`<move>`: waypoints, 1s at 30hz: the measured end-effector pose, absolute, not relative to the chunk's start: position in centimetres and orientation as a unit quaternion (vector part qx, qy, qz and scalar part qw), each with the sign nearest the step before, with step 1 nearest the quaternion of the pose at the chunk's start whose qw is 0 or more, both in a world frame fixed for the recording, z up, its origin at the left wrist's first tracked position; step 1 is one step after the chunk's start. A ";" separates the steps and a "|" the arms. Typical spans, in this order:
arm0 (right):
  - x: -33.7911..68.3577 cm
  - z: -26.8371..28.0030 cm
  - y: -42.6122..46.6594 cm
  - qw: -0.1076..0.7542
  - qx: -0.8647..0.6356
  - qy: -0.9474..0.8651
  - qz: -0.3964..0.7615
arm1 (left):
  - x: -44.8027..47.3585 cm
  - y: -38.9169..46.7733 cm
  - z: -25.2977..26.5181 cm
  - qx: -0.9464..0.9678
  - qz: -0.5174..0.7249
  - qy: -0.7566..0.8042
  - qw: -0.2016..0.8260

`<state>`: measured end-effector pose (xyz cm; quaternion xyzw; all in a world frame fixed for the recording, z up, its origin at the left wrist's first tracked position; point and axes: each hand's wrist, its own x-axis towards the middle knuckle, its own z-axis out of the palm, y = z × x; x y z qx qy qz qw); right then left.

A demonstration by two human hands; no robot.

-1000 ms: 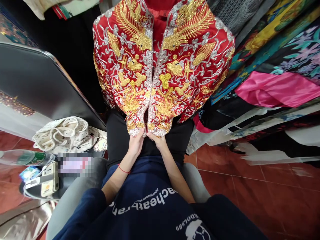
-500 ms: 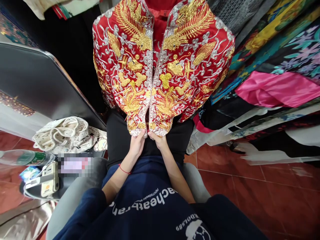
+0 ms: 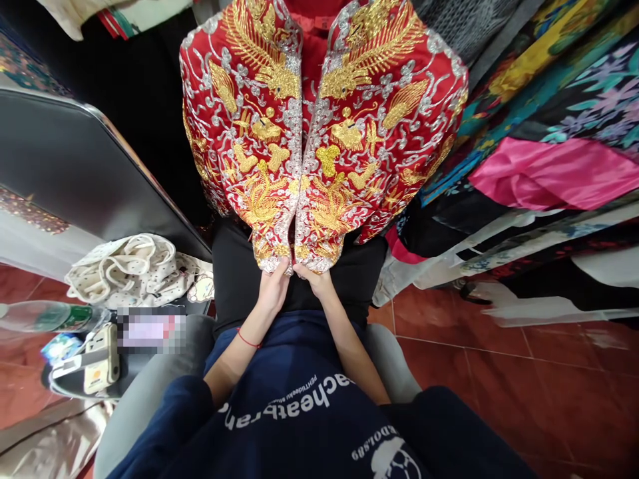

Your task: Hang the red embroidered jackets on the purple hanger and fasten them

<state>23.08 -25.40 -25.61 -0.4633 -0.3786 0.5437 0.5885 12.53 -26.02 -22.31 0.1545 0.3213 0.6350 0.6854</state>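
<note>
L hand [image 3: 273, 290] + R hand [image 3: 318, 282] each pinched on bottom edge, either side of front opening, of red fabric jacket [image 3: 330, 159] w/ gold & silver embroidery. Jacket lies straight fwd of grip; long axis runs edge→collar, away from torso. Neither hand nearer; both touching. Crumpled white dotted cloth [image 3: 124, 269] to L, apart.

The shirt [image 3: 299, 436] bears white lettering [image 3: 279, 411], upside down in this view: large, "acheatbran", its ends lost in the folds; a smaller line on the hem side, too fine to read surely; and "DOLS89" beside a ball print [image 3: 394, 462]. Beyond the shirt, the jacket [image 3: 319, 133]'s collar tag [image 3: 322, 23] is illegible; so is the green label [image 3: 77, 317] on the bottle [image 3: 37, 316] left of the shirt.
</note>
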 end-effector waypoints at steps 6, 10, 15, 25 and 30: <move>23.1 -25.6 -25.4 0.591 -0.462 -0.374 0.545 | 12.5 -25.9 -22.5 0.158 0.638 0.323 0.681; 23.2 -25.7 -25.4 0.583 -0.457 -0.387 0.549 | 12.4 -25.8 -22.4 0.157 0.641 0.318 0.680; 23.2 -25.6 -25.5 0.581 -0.468 -0.385 0.544 | 12.5 -26.0 -22.2 0.159 0.640 0.323 0.679; 20.3 -24.4 -25.5 0.685 -0.448 -0.267 0.508 | 13.0 -26.0 -22.2 0.183 0.657 0.355 0.640; 23.2 -22.0 -25.5 0.498 -0.526 -0.411 0.553 | 12.1 -25.8 -22.0 0.189 0.629 0.378 0.652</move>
